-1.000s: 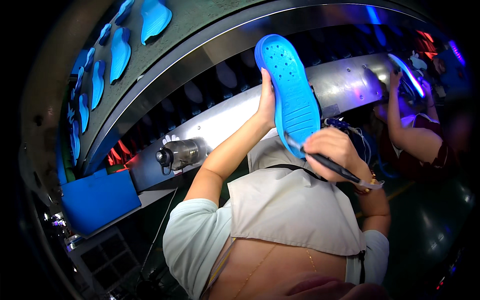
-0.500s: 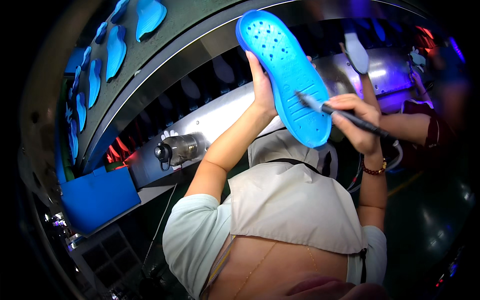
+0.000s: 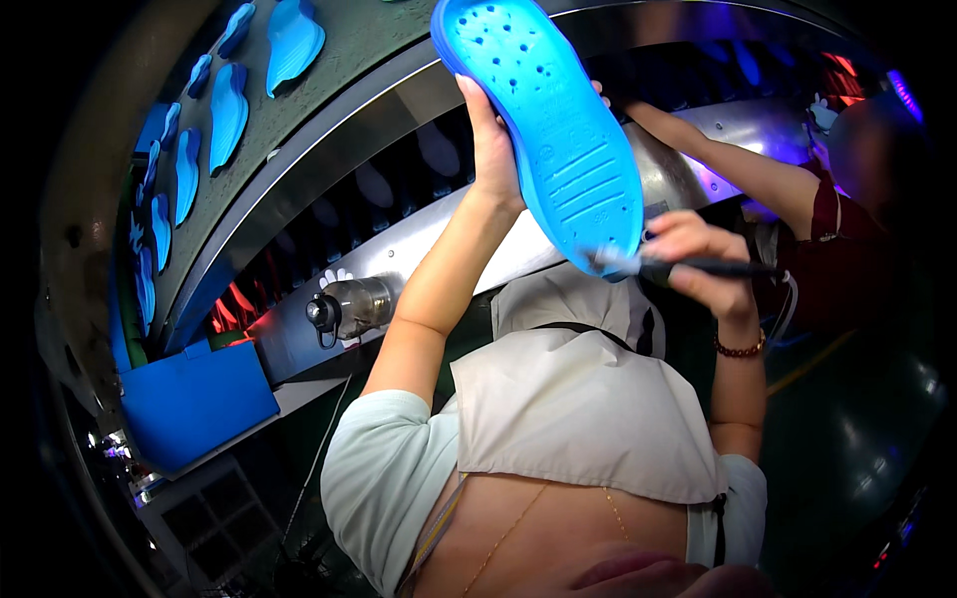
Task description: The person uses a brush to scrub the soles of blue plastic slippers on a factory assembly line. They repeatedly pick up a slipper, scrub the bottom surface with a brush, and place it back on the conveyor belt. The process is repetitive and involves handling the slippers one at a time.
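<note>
Gripping sole point(image 3: 568, 135) from behind, by its edges, in left hand point(image 3: 493, 151), leaving its face open to brush point(image 3: 656, 269) pinched in right hand point(image 3: 716, 243), perhaps touching, though blurred, at the near end.

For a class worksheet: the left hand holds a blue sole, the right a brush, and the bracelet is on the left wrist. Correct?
Wrong side: the head view shows the bracelet on the right wrist. The left hand holds the blue sole, the right hand the brush.
</note>
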Demonstrator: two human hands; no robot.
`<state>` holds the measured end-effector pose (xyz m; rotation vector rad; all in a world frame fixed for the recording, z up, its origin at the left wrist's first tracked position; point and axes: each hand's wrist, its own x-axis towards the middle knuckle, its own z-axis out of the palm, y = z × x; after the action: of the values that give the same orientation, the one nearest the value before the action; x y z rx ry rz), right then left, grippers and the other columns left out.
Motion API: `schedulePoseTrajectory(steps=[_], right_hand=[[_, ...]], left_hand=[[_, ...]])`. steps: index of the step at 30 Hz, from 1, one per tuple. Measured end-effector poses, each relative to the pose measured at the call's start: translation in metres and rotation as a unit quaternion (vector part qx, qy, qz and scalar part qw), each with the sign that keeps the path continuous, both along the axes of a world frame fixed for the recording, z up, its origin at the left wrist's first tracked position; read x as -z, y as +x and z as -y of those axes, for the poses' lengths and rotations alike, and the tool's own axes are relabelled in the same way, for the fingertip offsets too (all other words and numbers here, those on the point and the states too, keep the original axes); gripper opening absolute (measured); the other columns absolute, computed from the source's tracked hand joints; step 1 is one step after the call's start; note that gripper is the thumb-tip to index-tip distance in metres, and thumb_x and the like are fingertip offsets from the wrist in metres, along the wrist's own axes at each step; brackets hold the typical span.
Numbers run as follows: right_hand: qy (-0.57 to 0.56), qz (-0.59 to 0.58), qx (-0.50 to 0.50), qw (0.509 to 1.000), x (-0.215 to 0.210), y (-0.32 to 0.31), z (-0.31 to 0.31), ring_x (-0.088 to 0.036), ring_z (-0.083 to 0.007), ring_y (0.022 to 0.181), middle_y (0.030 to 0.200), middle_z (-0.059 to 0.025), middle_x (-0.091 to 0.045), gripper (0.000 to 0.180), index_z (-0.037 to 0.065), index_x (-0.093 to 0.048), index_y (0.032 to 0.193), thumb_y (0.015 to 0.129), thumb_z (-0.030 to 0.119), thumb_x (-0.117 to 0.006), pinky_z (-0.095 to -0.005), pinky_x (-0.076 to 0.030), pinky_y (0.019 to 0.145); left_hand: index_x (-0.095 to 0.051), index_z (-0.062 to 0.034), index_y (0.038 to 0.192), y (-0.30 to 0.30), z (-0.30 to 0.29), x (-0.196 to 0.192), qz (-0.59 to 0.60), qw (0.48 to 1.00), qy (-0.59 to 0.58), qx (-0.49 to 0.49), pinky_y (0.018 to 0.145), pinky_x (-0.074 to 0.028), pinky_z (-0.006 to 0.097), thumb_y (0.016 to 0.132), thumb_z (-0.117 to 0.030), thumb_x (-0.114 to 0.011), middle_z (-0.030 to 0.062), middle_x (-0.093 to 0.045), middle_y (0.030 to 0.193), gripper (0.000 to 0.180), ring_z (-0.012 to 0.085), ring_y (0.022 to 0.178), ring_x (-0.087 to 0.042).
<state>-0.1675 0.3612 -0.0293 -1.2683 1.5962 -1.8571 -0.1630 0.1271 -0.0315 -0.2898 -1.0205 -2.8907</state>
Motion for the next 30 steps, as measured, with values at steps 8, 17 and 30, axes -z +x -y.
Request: schedulePoseTrajectory(steps=[8,17,30], right_hand=[[-0.146,0.334,0.105,0.925,0.0,0.018,0.023,-0.056,-0.0196,0.093,0.094,-0.0167,-0.059,0.019,-0.005,-0.054,0.095,0.077,0.0,-0.055,-0.0282,-0.043,0.083],[0.001,0.063,0.162,0.985,0.001,0.025,0.028,-0.058,-0.0171,0.086,0.093,-0.0153,-0.06,0.019,-0.006,-0.056,0.092,0.074,-0.002,-0.057,-0.0263,-0.044,0.079],[0.085,-0.084,0.082,0.989,-0.022,-0.008,0.018,-0.06,-0.0172,0.079,0.087,-0.0127,-0.062,0.017,-0.004,-0.059,0.088,0.071,-0.002,-0.06,-0.0258,-0.047,0.072]], left_hand=[[-0.032,-0.003,0.127,0.034,-0.049,0.001,-0.034,0.991,0.125,0.02,0.092,-0.038,0.045,0.085,-0.048,-0.034,0.0153,-0.045,0.12,0.062,0.0275,0.107,-0.047],[-0.036,-0.0015,0.124,0.016,-0.04,0.019,0.041,0.993,0.112,0.009,0.086,-0.042,0.047,0.083,-0.046,-0.035,0.0181,-0.049,0.115,0.06,0.0334,0.099,-0.052],[-0.048,-0.001,0.114,-0.001,-0.026,0.01,0.058,0.979,0.18,0.082,0.085,-0.044,0.041,0.082,-0.035,-0.044,0.0159,-0.055,0.108,0.047,0.0274,0.096,-0.056]])
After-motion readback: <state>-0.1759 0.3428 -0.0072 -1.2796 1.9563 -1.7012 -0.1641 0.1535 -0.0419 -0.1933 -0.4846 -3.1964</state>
